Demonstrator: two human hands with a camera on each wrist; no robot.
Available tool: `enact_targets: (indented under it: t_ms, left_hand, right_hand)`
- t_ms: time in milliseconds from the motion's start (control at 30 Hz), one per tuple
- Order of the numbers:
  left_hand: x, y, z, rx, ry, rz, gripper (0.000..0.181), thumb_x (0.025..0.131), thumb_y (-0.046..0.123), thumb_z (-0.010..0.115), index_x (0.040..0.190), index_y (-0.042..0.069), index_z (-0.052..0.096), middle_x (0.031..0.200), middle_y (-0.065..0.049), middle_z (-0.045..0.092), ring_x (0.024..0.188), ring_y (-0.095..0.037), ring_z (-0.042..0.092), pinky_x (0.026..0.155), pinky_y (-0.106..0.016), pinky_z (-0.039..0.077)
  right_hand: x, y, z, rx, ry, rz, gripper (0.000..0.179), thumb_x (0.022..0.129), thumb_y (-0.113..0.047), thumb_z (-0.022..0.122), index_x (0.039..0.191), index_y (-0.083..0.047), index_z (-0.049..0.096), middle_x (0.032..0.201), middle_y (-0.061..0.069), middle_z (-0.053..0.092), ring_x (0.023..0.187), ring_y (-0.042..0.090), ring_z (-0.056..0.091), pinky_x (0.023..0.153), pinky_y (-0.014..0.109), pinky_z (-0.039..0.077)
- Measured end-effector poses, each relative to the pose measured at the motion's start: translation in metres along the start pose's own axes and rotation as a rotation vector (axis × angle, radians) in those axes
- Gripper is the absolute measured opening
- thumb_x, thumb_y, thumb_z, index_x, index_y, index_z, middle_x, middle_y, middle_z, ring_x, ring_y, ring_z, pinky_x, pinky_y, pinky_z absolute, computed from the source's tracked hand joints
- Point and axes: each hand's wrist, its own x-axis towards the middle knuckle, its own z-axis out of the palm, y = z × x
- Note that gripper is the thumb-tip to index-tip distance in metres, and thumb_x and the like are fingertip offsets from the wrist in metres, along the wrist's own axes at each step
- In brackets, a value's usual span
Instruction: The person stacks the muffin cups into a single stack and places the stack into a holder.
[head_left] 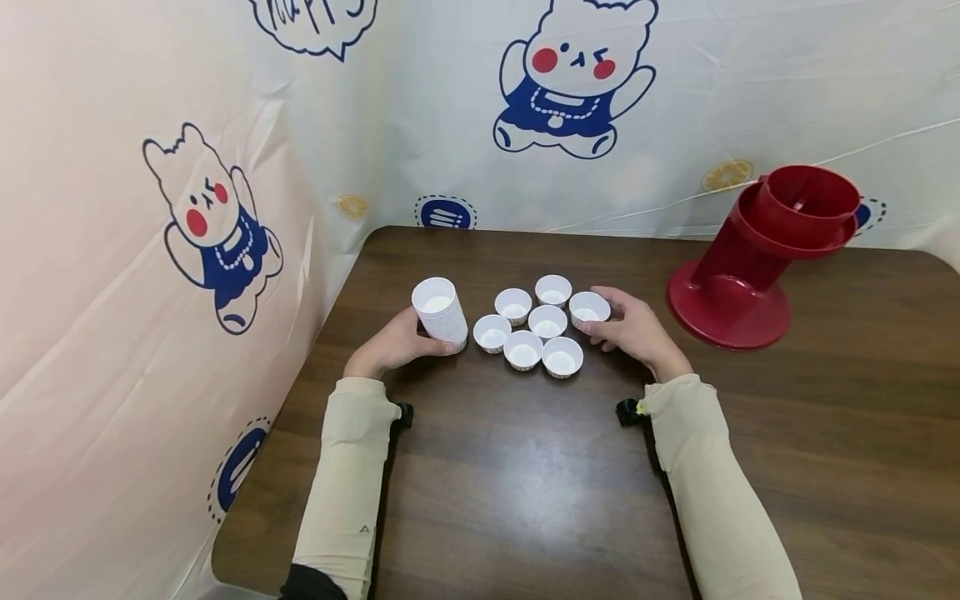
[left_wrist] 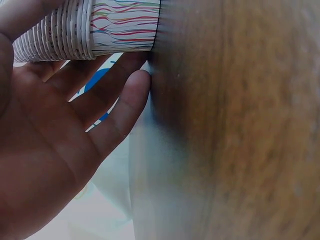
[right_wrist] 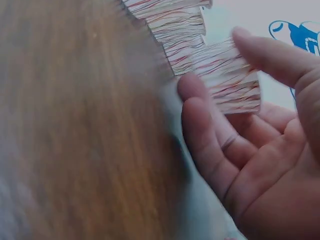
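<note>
My left hand (head_left: 397, 343) holds a tall stack of white paper baking cups (head_left: 441, 310), thumb in front and fingers behind. The left wrist view shows wavy coloured lines on the wall of the stack's end cup (left_wrist: 125, 25), which is at the table surface. To the right of the stack, several single baking cups (head_left: 523, 350) stand mouth up in a close cluster. At the cluster's right edge, my right hand (head_left: 633, 329) pinches one baking cup (head_left: 589, 308) between thumb and fingers. In the right wrist view this cup (right_wrist: 232, 80) overlaps its neighbours.
A dark red plastic piece with a round base (head_left: 731, 310), a leaning column and a cup-shaped top stands at the back right of the brown wooden table (head_left: 517, 492). Pale sheeting (head_left: 420, 108) printed with cartoon bears hangs behind and to the left.
</note>
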Motion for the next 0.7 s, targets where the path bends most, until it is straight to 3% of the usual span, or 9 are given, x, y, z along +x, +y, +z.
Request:
enact_targets:
  t_ms: [367, 700]
  left_hand:
    - [0.001, 0.001, 0.0, 0.015, -0.001, 0.006, 0.076, 0.079, 0.019, 0.089, 0.139, 0.002, 0.045, 0.13, -0.016, 0.058, 0.119, -0.032, 0.053, 0.108, -0.05, 0.036]
    - [0.002, 0.0, 0.001, -0.002, -0.004, 0.013, 0.076, 0.079, 0.017, 0.089, 0.14, 0.001, 0.045, 0.131, -0.017, 0.057, 0.12, -0.033, 0.053, 0.108, -0.05, 0.036]
  right_hand:
    - [-0.006, -0.021, 0.004, 0.067, 0.052, -0.14, 0.063, 0.087, -0.01, 0.08, 0.142, -0.002, 0.051, 0.117, 0.022, 0.062, 0.078, 0.017, 0.068, 0.068, 0.036, 0.059]
    - [-0.008, -0.05, 0.026, 0.148, 0.027, -0.247, 0.062, 0.087, -0.003, 0.078, 0.142, -0.002, 0.051, 0.115, 0.02, 0.06, 0.077, 0.016, 0.065, 0.065, 0.036, 0.058]
